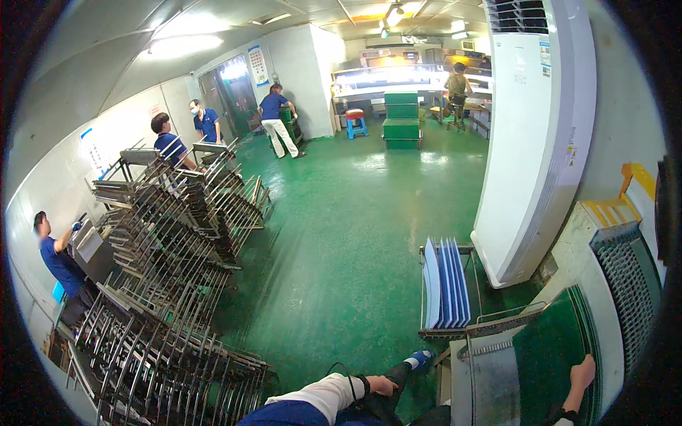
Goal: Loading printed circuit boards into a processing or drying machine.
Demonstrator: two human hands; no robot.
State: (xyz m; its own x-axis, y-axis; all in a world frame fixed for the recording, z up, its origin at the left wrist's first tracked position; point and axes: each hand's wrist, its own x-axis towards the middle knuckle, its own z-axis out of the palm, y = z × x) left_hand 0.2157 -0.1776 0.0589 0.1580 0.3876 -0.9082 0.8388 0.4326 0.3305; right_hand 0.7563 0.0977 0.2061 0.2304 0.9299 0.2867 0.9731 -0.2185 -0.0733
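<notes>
My right hand [582,373] is closed at the right edge of a large green panel [545,358], with its fingers curled at the dark striped edges there. The panel stands tilted in a metal rack beside a grey-white sheet [497,387]. My left hand [383,385] rests low by my leg, at the end of a white sleeve with a dark band at the wrist; its fingers are mostly hidden. Just ahead, several light blue panels [446,287] stand upright in a wire rack [477,280] on the floor.
Tall stacks of empty metal racks [170,206] fill the left side. A white air conditioner [533,142] stands at the right, near a machine with a grey ridged belt [629,284]. Several co-workers are about the room. A green stepped cart [401,131] and blue stool [356,126] stand farther back.
</notes>
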